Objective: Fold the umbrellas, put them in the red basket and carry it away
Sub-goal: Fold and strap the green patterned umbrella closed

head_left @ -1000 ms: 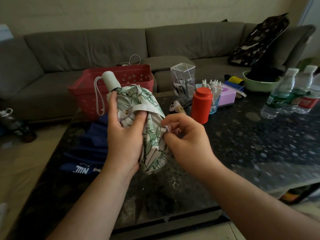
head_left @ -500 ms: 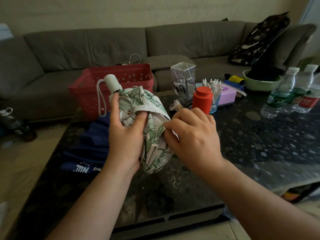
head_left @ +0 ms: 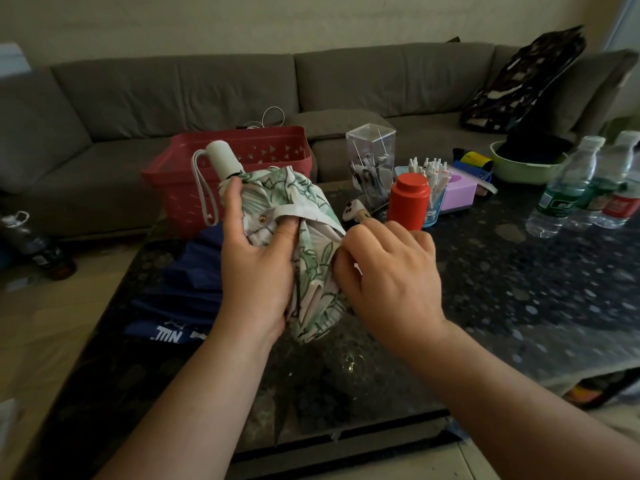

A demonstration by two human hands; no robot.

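On the left, a red basket [head_left: 194, 188] is seen at the far edge of the surface [head_left: 519, 289], with a blue umbrella [head_left: 187, 289] lying before it. The leaf-print umbrella [head_left: 311, 265] is gripped by the left hand [head_left: 256, 271], its strap pinned under the thumb. The right hand [head_left: 388, 271], pinching air a second ago, has been brought against the canopy's right side, fingers curled into the folds. Pleat-gathering seems under way; the strap is not yet fastened.

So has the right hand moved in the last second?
Yes. The right hand has turned palm-down and closed in leftward onto the leaf-print umbrella, now overlapping the red canister.
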